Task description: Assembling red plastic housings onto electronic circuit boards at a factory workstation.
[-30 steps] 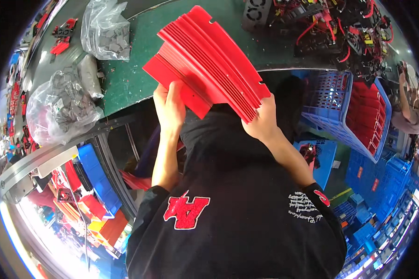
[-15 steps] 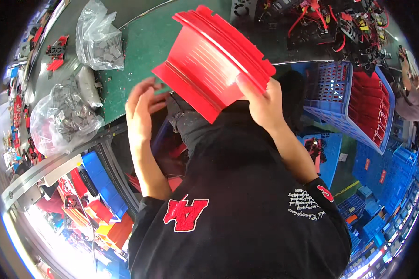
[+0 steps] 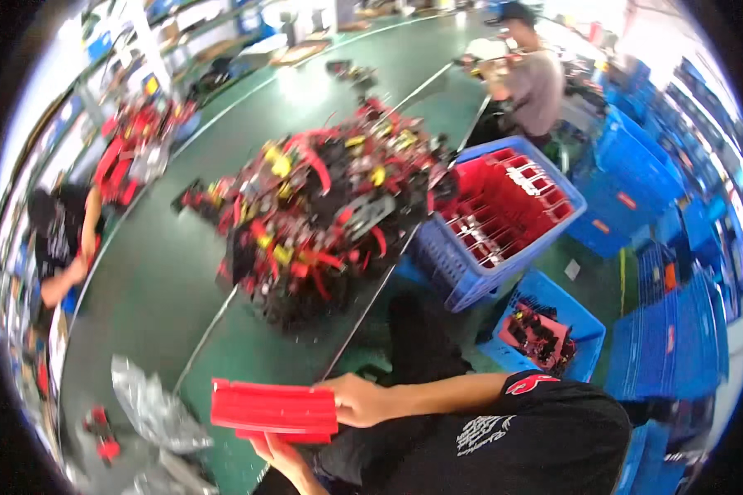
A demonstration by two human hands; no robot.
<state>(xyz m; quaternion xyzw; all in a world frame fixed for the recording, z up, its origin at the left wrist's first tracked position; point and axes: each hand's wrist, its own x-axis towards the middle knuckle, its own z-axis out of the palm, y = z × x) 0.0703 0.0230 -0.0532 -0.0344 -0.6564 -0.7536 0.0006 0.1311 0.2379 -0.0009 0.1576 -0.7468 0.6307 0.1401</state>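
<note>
A red moulded plastic panel (image 3: pixel 264 408) with ridged edges is held low in front of me, over the near edge of the green table. Its right end is gripped by my right hand (image 3: pixel 362 400), fingers wrapped behind it. My left hand (image 3: pixel 282 459) has hold of its lower edge from beneath; part of those fingers is hidden by the panel. To the left of the panel lies a clear plastic bag (image 3: pixel 153 408) on the tabletop.
A large heap of red, black and yellow parts (image 3: pixel 330 198) covers the table's middle. At right stand a blue crate (image 3: pixel 454 268) of red panels and a blue bin (image 3: pixel 582 346) of parts. Another person (image 3: pixel 532 82) works at the far right, another (image 3: pixel 62 235) at left.
The view has swung up and to the right, bringing the heap and co-workers in. The panel has turned edge-on and sits lower in view; my left hand now grips it too.
</note>
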